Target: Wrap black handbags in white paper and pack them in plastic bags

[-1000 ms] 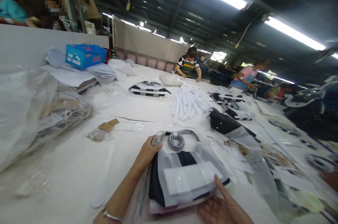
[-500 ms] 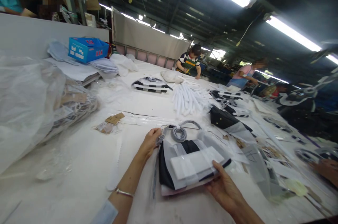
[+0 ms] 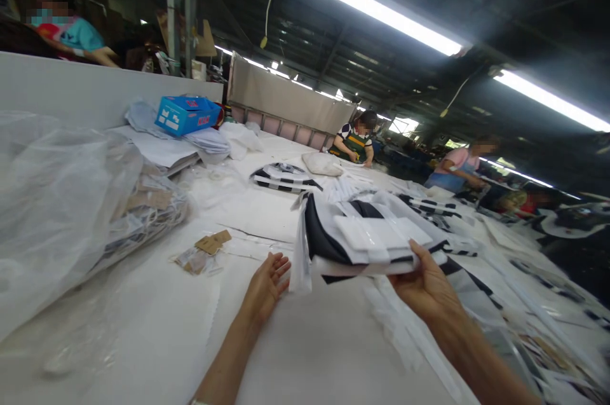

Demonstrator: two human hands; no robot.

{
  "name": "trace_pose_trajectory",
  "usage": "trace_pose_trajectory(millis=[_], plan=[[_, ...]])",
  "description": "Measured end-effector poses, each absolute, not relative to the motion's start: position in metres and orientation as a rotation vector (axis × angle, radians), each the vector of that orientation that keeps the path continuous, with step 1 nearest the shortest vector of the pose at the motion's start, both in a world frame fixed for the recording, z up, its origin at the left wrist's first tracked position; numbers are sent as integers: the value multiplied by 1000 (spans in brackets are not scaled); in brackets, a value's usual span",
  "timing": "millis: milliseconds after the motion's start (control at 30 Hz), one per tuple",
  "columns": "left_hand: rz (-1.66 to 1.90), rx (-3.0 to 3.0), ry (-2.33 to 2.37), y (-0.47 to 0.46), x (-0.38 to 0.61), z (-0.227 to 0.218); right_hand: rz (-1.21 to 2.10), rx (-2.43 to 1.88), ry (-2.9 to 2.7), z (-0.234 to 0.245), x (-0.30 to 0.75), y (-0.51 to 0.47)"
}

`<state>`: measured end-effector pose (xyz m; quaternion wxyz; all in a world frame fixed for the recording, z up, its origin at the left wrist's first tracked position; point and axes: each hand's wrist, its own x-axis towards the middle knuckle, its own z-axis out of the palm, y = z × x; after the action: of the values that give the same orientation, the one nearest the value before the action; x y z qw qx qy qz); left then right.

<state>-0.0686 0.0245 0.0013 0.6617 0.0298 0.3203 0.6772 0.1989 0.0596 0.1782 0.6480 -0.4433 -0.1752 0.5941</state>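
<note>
My right hand [image 3: 426, 287] grips a folded black-and-white striped garment [image 3: 362, 236] in clear wrapping by its near edge and holds it lifted above the white table [image 3: 324, 354]. A white folded strip lies on top of the bundle. My left hand [image 3: 265, 284] hovers just left of the bundle with its fingers spread and nothing in it. A clear plastic flap hangs from the bundle's left side beside those fingers.
A big clear plastic bag [image 3: 52, 201] of goods fills the left. Brown paper tags [image 3: 210, 246] lie near my left hand. A blue box [image 3: 187, 114] sits on paper stacks at the back. Another striped garment [image 3: 282, 176] lies farther off. Two people [image 3: 355, 138] work at the far end.
My right hand has lifted the wrapped striped garment off the table and raised it. My left hand has let go of its top corner and opened. The view has tilted upward.
</note>
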Motion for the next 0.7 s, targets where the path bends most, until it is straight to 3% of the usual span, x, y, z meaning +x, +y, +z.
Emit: trace_pose_trajectory(millis=[233,367,467,700], plan=[[1490,-22,786,24,-64,4,1364,-763,-611,221,120,194],[1471,-59,787,25,-63,0,1365,-784,-697,216,53,265],[1444,-65,761,30,-63,-13,1410,-913,-893,184,11,303],[1354,-73,904,43,-72,-43,1601,-1234,-1017,62,-16,305]])
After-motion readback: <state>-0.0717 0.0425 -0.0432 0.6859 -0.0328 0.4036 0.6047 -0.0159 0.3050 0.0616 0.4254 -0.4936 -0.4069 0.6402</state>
